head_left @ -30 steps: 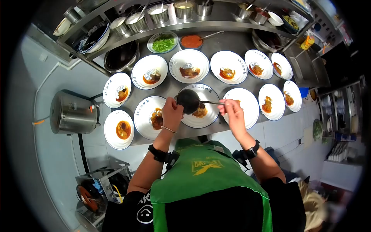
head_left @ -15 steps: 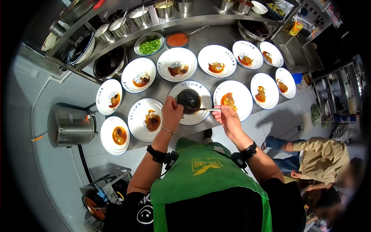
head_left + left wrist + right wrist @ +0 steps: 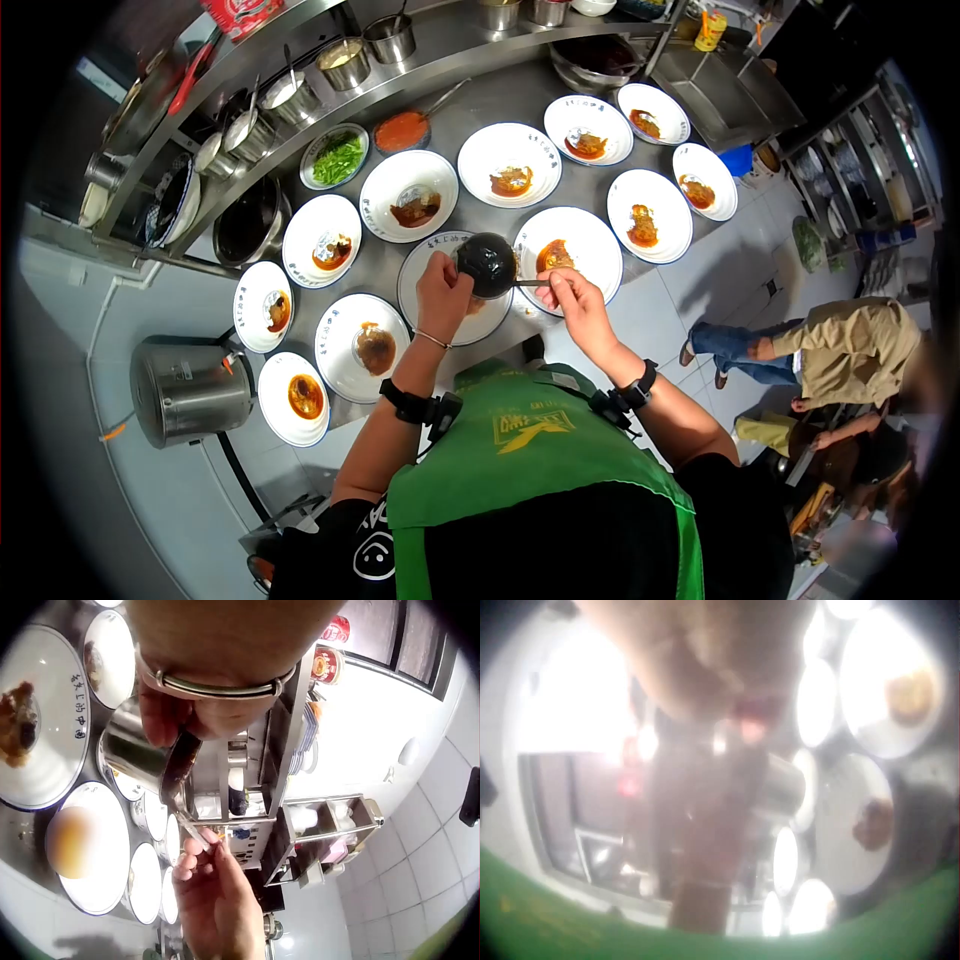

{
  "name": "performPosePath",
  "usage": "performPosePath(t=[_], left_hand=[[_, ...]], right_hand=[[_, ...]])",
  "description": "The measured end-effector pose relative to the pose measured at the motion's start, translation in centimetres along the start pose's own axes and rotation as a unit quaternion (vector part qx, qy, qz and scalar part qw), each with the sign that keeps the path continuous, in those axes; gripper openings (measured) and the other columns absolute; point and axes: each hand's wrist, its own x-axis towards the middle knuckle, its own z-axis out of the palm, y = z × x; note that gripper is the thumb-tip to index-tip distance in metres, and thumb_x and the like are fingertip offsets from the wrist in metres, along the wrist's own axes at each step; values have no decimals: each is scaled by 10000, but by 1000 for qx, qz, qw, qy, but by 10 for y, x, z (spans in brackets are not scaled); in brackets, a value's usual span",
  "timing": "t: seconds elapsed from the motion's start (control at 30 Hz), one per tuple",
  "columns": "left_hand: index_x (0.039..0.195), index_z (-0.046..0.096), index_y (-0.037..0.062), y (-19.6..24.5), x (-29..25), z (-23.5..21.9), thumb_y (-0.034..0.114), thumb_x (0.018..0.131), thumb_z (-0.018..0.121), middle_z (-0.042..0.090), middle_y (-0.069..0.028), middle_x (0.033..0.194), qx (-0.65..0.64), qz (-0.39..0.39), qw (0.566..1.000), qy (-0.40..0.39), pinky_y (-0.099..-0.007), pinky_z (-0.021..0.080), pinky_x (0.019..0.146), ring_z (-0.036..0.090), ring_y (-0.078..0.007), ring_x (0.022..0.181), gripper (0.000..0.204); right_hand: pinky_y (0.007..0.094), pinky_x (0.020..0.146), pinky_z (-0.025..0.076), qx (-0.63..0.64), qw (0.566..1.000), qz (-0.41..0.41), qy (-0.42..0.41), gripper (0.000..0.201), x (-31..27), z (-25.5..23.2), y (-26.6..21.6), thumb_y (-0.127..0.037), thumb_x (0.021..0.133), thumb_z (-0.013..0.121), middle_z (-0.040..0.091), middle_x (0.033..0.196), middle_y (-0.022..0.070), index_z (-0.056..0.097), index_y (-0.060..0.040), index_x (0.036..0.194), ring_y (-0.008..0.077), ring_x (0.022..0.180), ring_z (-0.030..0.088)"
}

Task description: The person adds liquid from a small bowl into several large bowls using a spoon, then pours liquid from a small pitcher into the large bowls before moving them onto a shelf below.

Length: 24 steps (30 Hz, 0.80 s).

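A steel pot (image 3: 135,746) of dark liquid (image 3: 486,264) is held above a white bowl (image 3: 425,262) in the front row. My left hand (image 3: 443,297) grips the pot's rim, thumb over the edge in the left wrist view. My right hand (image 3: 578,306) pinches the thin handle (image 3: 532,283) of a spoon, whose bowl end lies at the pot's right edge. In the left wrist view the right hand (image 3: 217,900) has its fingertips closed on that handle. The right wrist view is washed out; the right hand (image 3: 705,660) shows at its top.
Two rows of white bowls with brown food and reddish sauce (image 3: 375,350) stand on the steel counter (image 3: 500,100). Behind are greens (image 3: 335,158), red sauce (image 3: 402,131) and a shelf (image 3: 440,55) of steel pots. A steel drum (image 3: 190,390) stands left; people (image 3: 850,350) are at right.
The view has turned and shifted right along the counter, so the bowls appear lower and further left. Both hands keep hold of pot and spoon. People have come into view at right.
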Motion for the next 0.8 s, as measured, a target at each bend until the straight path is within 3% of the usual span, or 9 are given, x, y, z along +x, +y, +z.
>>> performPosePath(t=[0.17, 0.23, 0.37, 0.47, 0.53, 0.6, 0.63, 0.77, 0.8], left_hand=[[783, 411, 56, -7, 10, 7, -18, 806, 572, 483, -28, 642, 58, 59, 997, 0, -246, 467, 398, 553, -127, 435, 179], [790, 419, 53, -8, 12, 8, -25, 808, 571, 491, -32, 641, 33, 30, 999, -7, -249, 468, 399, 569, -137, 442, 171], [789, 413, 54, -7, 17, 11, -31, 811, 568, 491, -36, 642, -56, -29, 998, -3, -258, 480, 393, 584, -151, 448, 177], [790, 411, 55, -26, 24, 16, -34, 810, 564, 489, -34, 645, 0, 1, 1000, 13, -266, 495, 385, 591, -161, 451, 178], [791, 414, 57, -9, 21, 19, -30, 810, 564, 490, -35, 648, -71, -50, 996, 18, -268, 508, 382, 593, -159, 455, 174], [792, 416, 58, -15, 22, 22, -27, 809, 566, 493, -35, 648, -55, -48, 997, 9, -266, 509, 384, 595, -155, 458, 173], [793, 418, 59, -15, 23, 24, -25, 808, 568, 496, -36, 647, -40, -43, 998, 5, -264, 511, 386, 597, -152, 462, 172], [793, 416, 61, 4, 19, 35, -16, 806, 573, 499, -37, 646, -49, -62, 997, 0, -262, 511, 387, 599, -146, 467, 175], [793, 415, 61, 9, 18, 36, -14, 805, 573, 501, -37, 643, -63, -83, 994, -11, -261, 507, 388, 594, -143, 466, 175]], right_hand=[[228, 694, 478, 158, 980, 107, 55, 271, 2, -17, 13, -218, 1022, 479, 671, 857, 57, 625, 2, 1083, 88, 716, 566], [232, 711, 478, 214, 963, 147, 69, 264, -1, -20, 9, -211, 1023, 481, 669, 857, 56, 623, 3, 1083, 88, 721, 571], [239, 714, 481, 224, 964, 121, 74, 271, -6, -38, 1, -214, 1028, 474, 668, 868, 61, 617, 6, 1094, 89, 735, 573], [246, 701, 481, 62, 991, -33, 114, 280, -15, -55, -7, -201, 1035, 454, 661, 886, 65, 625, 15, 1083, 99, 761, 562], [250, 709, 482, -49, 987, -78, 135, 267, -20, -65, 2, -182, 1031, 459, 655, 885, 65, 630, 18, 1074, 105, 768, 565], [261, 719, 485, -298, 929, -165, 143, 236, -26, -75, 10, -140, 1018, 473, 638, 884, 64, 637, 25, 1056, 120, 777, 574], [261, 719, 485, -299, 929, -164, 146, 236, -26, -81, 21, -140, 1018, 473, 638, 884, 64, 637, 25, 1056, 120, 777, 574], [250, 705, 494, -90, 959, -52, 263, 245, -19, -108, 62, -161, 1023, 460, 656, 864, 66, 627, 13, 1069, 118, 730, 576], [247, 696, 494, 34, 957, -6, 289, 251, -18, -112, 55, -173, 1025, 456, 663, 863, 70, 619, 12, 1074, 114, 722, 576]])
